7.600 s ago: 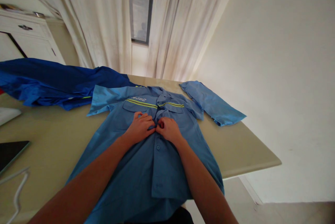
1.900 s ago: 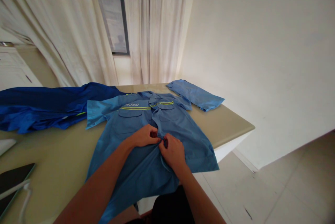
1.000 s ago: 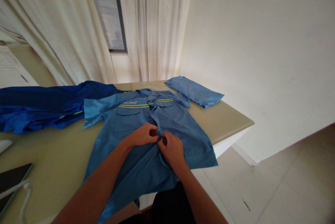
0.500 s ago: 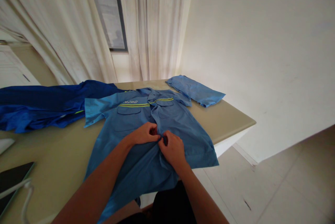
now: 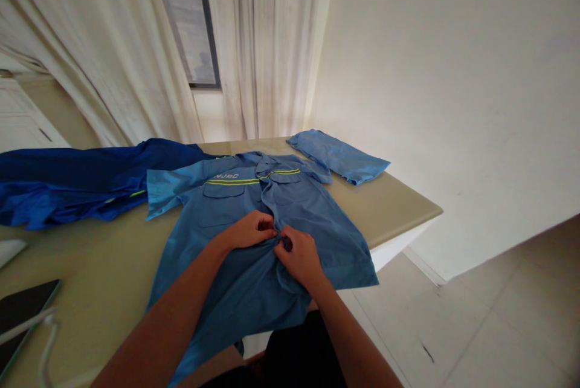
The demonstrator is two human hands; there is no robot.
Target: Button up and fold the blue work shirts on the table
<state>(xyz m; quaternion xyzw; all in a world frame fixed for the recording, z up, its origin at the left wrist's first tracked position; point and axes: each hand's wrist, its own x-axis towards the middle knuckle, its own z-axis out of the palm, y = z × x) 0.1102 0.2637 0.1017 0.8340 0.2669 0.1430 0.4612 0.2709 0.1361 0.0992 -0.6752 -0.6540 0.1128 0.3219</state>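
A blue short-sleeved work shirt lies front side up, its collar toward the window and its lower hem hanging over the near edge. Yellow stripes and white letters cross its chest above two flap pockets. My left hand pinches the front opening from the left, thumb against fingers. Facing it, my right hand grips the opposite side of the same opening, and the fingertips of both hands nearly meet. Cloth bunches up between them. Whether a button sits under the fingertips cannot be made out.
The shirt rests on a beige table. Dark blue clothing is heaped at the left, and a folded light blue garment lies at the back right. A dark flat device and a white cable occupy the near left corner.
Both hands stay at the same spot on the front opening. Only the fingers have shifted slightly, and the pinched cloth between them has moved a little.
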